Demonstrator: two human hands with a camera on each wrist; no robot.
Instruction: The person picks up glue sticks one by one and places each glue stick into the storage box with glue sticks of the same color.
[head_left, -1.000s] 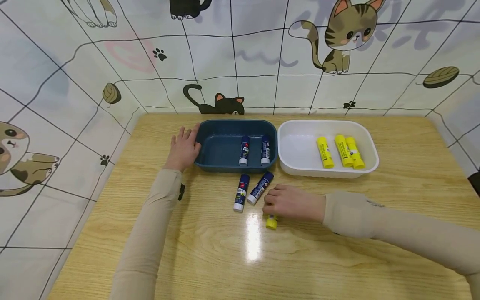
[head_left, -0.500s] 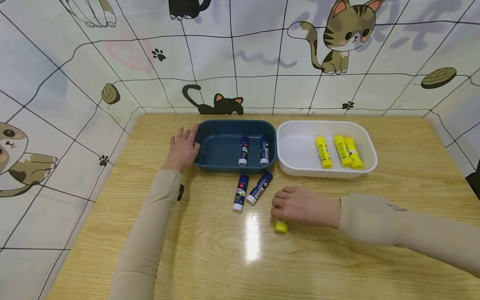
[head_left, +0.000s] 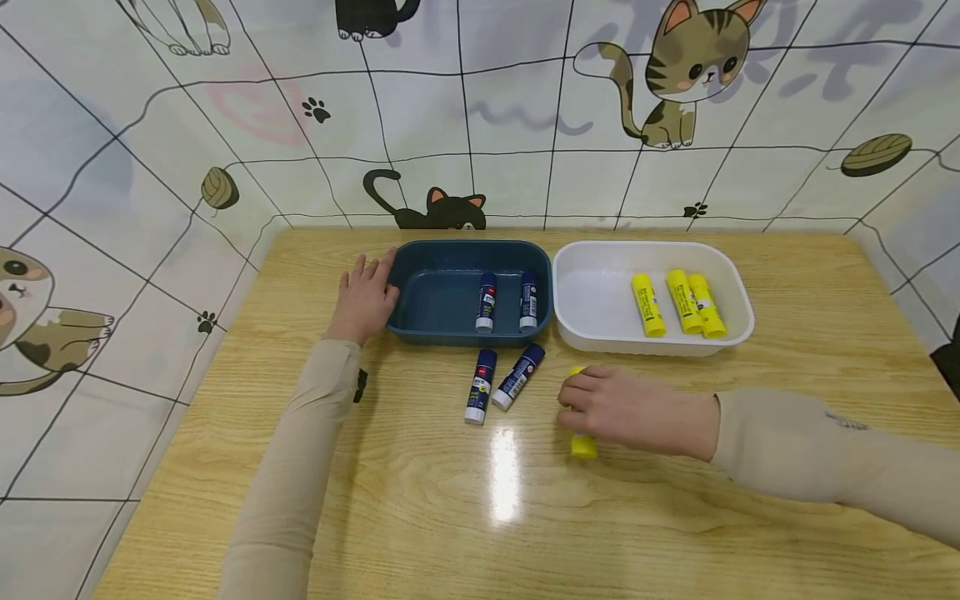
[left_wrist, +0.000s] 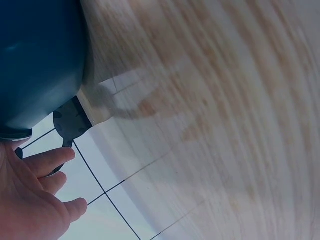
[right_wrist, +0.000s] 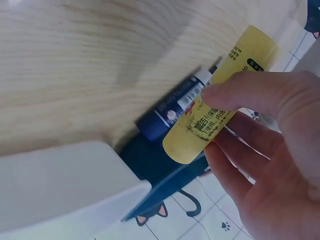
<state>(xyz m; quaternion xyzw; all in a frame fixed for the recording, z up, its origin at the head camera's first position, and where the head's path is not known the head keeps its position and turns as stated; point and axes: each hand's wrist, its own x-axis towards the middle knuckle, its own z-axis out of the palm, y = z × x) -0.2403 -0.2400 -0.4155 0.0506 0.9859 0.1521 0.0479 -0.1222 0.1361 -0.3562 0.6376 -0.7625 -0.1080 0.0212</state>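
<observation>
Between the thumb and fingers of my right hand point(head_left: 615, 408) is a yellow glue stick point(right_wrist: 220, 100), its ends showing past the hand in the head view. In the right wrist view its printed label faces the camera and the thumb presses across it. My left hand point(head_left: 363, 304) rests against the left end of a dark blue tray point(head_left: 442, 340), fingers extended. Two blue glue sticks with white ends lie in that tray. Left of my right hand, one blue glue stick point(head_left: 481, 387) and another, slanted blue glue stick point(head_left: 519, 377) lie on the table.
A white tray point(head_left: 573, 333) stands right beside the blue one and contains three yellow glue sticks point(head_left: 682, 302). Both trays sit near the back edge of the wooden table point(head_left: 420, 517). Behind it hangs a cat-patterned backdrop point(head_left: 517, 108).
My right hand has moved to the right with the yellow glue stick, away from the loose blue ones. The left hand keeps its place at the blue tray.
</observation>
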